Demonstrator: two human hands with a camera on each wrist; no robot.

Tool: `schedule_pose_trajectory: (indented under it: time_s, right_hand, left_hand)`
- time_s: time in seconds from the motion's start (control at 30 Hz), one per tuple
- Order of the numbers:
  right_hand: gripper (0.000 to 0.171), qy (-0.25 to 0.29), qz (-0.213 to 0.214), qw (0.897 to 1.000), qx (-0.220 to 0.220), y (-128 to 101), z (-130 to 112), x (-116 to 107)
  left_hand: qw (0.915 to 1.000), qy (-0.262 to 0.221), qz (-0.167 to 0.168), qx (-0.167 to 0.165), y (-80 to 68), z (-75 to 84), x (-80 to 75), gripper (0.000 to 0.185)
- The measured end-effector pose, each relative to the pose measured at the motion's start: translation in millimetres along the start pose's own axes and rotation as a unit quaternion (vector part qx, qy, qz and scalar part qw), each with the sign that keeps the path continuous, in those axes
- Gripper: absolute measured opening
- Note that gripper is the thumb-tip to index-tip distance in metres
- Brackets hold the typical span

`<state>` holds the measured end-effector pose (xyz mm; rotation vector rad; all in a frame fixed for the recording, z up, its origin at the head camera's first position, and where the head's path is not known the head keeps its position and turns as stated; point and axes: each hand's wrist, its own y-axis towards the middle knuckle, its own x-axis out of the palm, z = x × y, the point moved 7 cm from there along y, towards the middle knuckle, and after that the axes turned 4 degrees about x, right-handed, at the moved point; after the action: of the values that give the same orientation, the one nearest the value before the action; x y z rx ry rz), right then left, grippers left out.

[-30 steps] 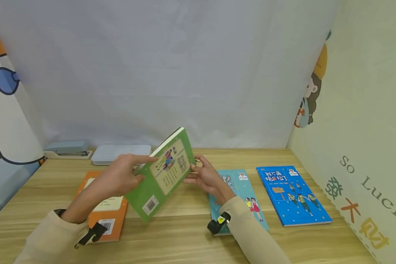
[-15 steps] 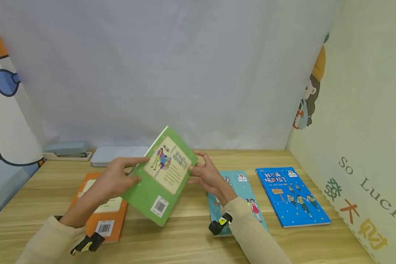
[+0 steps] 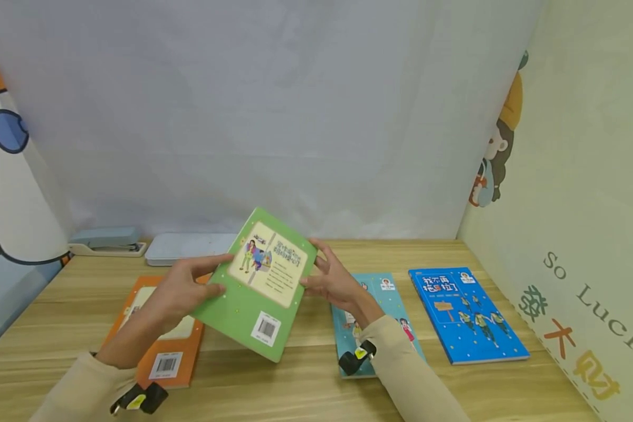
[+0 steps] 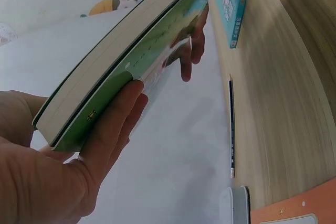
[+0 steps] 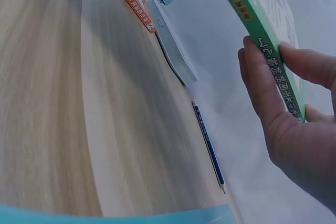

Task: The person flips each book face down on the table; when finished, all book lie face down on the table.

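A green paperback book [image 3: 266, 287] is held tilted above the table, its back cover with picture and barcode towards the head camera. My left hand [image 3: 181, 290] grips its left edge, thumb on the back cover and fingers behind, as the left wrist view shows. On the opposite side, my right hand [image 3: 340, 284] pinches the spine edge; the right wrist view shows the printed spine [image 5: 270, 59] between thumb and fingers. Beneath my left forearm lies an orange book [image 3: 187, 351], back cover up. A teal book [image 3: 377, 305] lies partly hidden under my right wrist.
A blue book [image 3: 469, 313] lies on the wooden table [image 3: 306, 387] at the right. Along the back stand a stapler [image 3: 108, 239] and a pale flat case [image 3: 190, 246]. Near the back edge lies a dark pencil [image 5: 208, 142], visible in both wrist views.
The green book has turned so its back cover faces the head camera more squarely, and its top corner has swung left. Both hands keep their hold. The books on the table stay put.
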<state>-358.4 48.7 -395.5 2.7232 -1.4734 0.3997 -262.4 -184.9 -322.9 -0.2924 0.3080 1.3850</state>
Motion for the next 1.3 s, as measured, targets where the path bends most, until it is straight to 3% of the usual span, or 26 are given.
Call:
schedule_pose_trajectory:
  time_s: [0.37,0.8,1.3]
  right_hand:
    - [0.091,-0.029,-0.006,1.0,0.007,-1,-2,-4]
    - [0.09,-0.095,0.025,0.995,0.028,-1,-2,-17]
    - [0.087,-0.148,0.021,0.986,0.079,4,18,-19]
  left_hand:
    - [0.9998,0.001,-0.016,-0.007,0.1,-9.9,3.5,0.064]
    - [0.9962,-0.035,-0.074,-0.028,-3.3,-30.1,18.3,0.067]
    - [0.997,0.016,-0.047,-0.059,-10.1,-62.0,38.5,0.067]
